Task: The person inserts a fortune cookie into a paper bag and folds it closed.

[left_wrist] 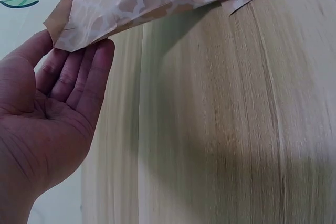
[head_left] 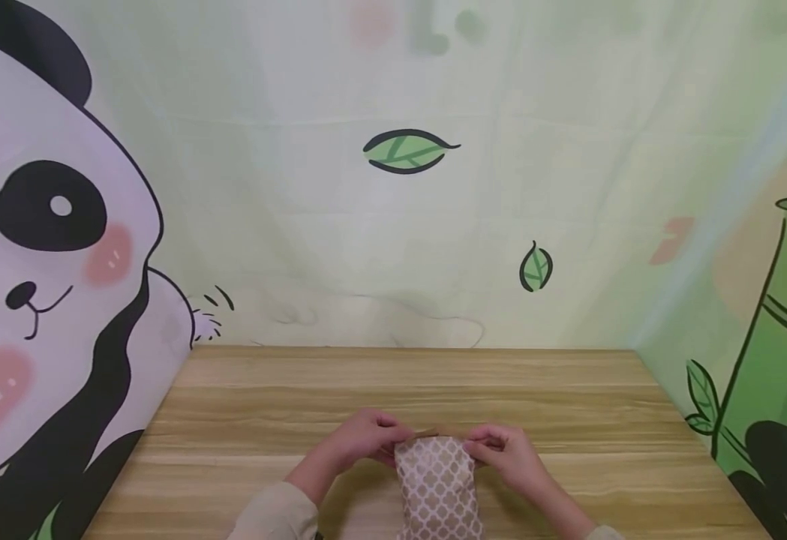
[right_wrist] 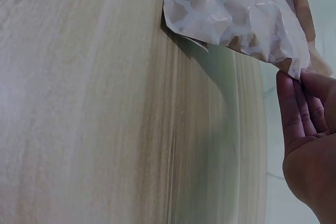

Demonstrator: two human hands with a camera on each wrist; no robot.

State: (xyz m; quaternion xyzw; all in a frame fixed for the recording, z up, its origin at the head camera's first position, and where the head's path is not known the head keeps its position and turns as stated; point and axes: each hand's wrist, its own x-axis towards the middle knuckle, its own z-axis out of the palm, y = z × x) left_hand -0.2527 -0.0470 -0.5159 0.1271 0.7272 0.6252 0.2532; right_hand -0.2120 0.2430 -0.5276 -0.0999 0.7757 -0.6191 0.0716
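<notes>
A brown paper bag (head_left: 437, 487) with a white lattice print lies between the two hands at the table's near side. My left hand (head_left: 370, 439) pinches the bag's far left corner between thumb and fingers. On the opposite corner, my right hand (head_left: 505, 454) has its thumb and fingertips pinched on the paper. Plain brown paper shows along the far edge, and in the left wrist view a brown flap (left_wrist: 59, 18) sticks up beside the left thumb. The right wrist view has the bag's side (right_wrist: 239, 11) creased and raised off the table toward the right hand. What is inside the bag is hidden.
The wood-grain table (head_left: 265, 382) reaches back to a pale green cloth backdrop (head_left: 298, 225) with leaf prints. A printed panda (head_left: 62, 300) covers the left side, and printed bamboo (head_left: 771, 337) stands on the right.
</notes>
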